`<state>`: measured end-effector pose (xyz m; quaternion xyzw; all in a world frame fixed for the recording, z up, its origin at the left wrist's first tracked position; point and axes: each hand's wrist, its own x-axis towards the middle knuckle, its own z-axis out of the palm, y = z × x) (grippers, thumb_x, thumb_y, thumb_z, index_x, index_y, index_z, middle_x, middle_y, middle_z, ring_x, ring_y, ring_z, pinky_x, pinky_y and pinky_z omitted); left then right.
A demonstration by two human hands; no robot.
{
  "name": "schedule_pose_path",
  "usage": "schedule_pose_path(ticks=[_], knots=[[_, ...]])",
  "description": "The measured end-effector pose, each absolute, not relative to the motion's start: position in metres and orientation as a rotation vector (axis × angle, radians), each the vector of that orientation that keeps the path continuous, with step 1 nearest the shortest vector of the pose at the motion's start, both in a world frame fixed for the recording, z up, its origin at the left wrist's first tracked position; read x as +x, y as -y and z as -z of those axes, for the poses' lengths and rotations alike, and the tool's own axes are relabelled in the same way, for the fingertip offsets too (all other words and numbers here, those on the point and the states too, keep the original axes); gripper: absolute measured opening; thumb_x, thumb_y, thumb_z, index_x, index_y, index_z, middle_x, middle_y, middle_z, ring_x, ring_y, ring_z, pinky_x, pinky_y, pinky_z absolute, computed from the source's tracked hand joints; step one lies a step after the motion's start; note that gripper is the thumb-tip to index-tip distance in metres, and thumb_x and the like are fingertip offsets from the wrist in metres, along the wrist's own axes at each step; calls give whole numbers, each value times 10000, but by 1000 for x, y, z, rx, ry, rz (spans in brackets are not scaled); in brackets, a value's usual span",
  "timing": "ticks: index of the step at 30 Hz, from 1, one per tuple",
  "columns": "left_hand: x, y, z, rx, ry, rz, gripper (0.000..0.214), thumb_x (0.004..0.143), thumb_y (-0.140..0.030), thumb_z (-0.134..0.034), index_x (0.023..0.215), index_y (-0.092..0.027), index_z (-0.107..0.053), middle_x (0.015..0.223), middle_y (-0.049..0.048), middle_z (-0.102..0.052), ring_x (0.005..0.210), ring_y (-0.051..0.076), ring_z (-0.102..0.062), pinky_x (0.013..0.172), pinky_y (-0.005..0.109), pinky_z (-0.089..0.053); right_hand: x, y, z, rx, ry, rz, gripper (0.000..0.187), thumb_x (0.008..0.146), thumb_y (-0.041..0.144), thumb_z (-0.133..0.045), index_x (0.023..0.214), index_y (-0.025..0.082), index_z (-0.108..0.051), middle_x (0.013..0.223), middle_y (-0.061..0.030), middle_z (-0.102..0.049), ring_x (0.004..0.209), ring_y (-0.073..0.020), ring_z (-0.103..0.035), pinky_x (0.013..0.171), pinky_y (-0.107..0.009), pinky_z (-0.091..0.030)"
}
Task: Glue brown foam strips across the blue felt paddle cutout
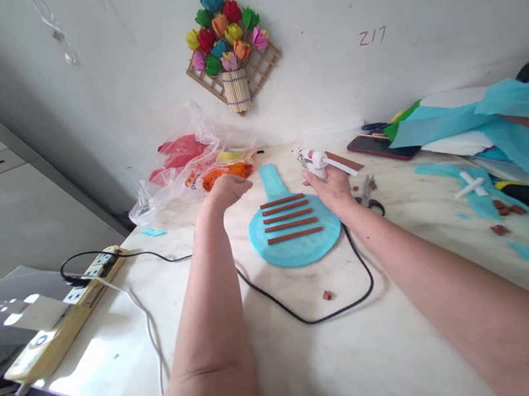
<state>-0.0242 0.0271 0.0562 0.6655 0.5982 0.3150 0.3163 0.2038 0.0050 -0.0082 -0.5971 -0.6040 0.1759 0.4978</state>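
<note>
Near on the worktop (293,369) lies a small brown block (327,295). Farther, in the middle, there is a blue paddle-shaped piece (299,253), with five brown strips (290,216) across it. To its right, the right hand (335,190) holds a white glue gun (315,162). To its left, the left hand (228,192) is near an orange bag (233,171); its grip I cannot tell.
</note>
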Motion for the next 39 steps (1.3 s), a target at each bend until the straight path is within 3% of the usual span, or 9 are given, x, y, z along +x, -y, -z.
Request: schedule_pose_path(ticks=[5, 11, 22, 31, 36, 39], knots=[[-1, -17, -55, 1515, -1132, -914, 223, 729, -287, -567, 800, -82, -621, 788, 108, -661, 686, 148, -608, 682, 279, -479, 194, -7, 3, -1105, 1197, -833, 411, 713, 485, -567, 927, 135, -574, 710, -56, -648, 599, -155, -623, 567, -284, -509], [13, -25, -34, 1059, -923, -1074, 187, 810, -220, -469, 748, -85, -583, 653, 60, -602, 643, 103, -582, 724, 263, -476, 188, -8, -1, -910, 990, -1147, 315, 659, 389, -669, 869, 170, -581, 722, -19, -643, 660, -140, -636, 637, -291, -542], [23, -35, -11, 929, -853, -975, 287, 827, -325, -447, 755, -95, -602, 679, 75, -600, 678, 129, -591, 768, 296, -477, 188, -12, 5, -891, 1047, -1211, 365, 624, 439, -670, 885, 195, -595, 993, -46, -630, 864, -181, -618, 605, -281, -530], [22, -36, -9, 890, -868, -944, 315, 840, -299, -413, 711, -85, -606, 660, 87, -608, 689, 135, -598, 790, 298, -472, 189, -12, 6, -911, 1041, -1220, 387, 611, 434, -683, 900, 191, -596, 968, -48, -634, 846, -174, -615, 596, -261, -526], [18, -33, -15, 977, -836, -959, 349, 843, -333, -379, 763, -93, -619, 750, 115, -638, 780, 161, -601, 801, 326, -466, 189, -12, 7, -894, 1027, -1217, 388, 603, 430, -688, 897, 194, -596, 941, -40, -634, 816, -170, -620, 576, -262, -527], [16, -31, -22, 1335, -945, -1001, 378, 813, -407, -417, 782, -115, -654, 863, 99, -658, 851, 172, -582, 810, 309, -446, 189, -12, 7, -883, 1018, -1222, 383, 604, 437, -686, 886, 193, -598, 903, -36, -636, 805, -170, -619, 568, -262, -527]])
